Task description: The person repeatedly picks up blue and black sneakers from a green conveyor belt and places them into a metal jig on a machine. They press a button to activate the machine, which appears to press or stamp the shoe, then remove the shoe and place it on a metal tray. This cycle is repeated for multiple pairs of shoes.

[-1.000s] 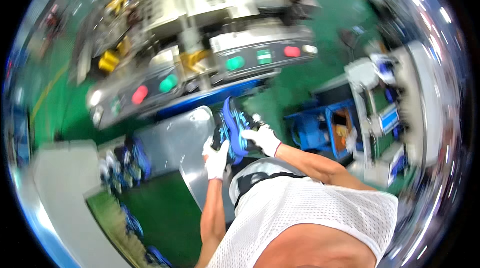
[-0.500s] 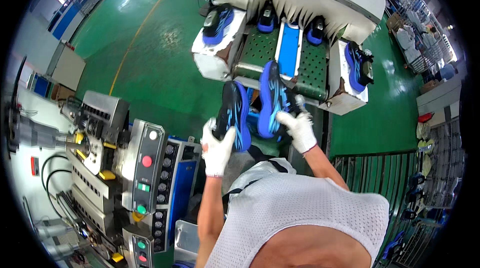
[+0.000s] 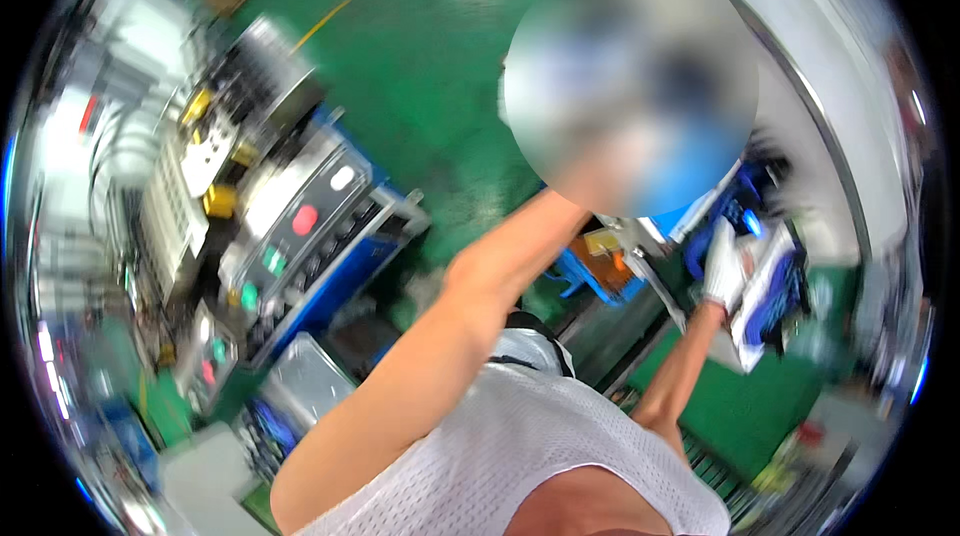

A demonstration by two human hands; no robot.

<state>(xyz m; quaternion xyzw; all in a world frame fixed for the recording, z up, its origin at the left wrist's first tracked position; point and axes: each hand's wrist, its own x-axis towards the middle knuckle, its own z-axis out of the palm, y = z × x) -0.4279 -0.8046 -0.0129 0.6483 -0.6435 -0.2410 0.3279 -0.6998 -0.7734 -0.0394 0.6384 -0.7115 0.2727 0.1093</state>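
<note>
A worker in a white mesh top (image 3: 520,446) leans over a factory line, the right hand (image 3: 727,271), in a white glove, laid against a blue-and-black shoe (image 3: 697,254). The shoe's curved blue edge shows just left of the fingers; motion blur leaves it impossible to tell whether they are closed around it. The left forearm (image 3: 510,256) stretches across the body, up and to the left of the right hand, and runs into a round blurred patch. The left hand is hidden there, and whether its fingers are apart, together or clamped on something cannot be told.

Just right of the right hand, another blue-and-black shoe (image 3: 775,301) lies along a white block (image 3: 745,353). Above and to the right of that hand stands a pale machine housing (image 3: 805,136) with a dark curved rim. To its left, below the left forearm's far end, sits a blue bin (image 3: 632,288) with orange and yellow items inside.

Well to the left of both hands, a machine shows a control panel (image 3: 318,194) with a red button (image 3: 305,220). Below the panel, also far left of the right hand, more blue shoes (image 3: 268,426), blurred, crowd beside a grey metal tray (image 3: 308,376). Green floor (image 3: 440,106) spreads left of the blurred patch.
</note>
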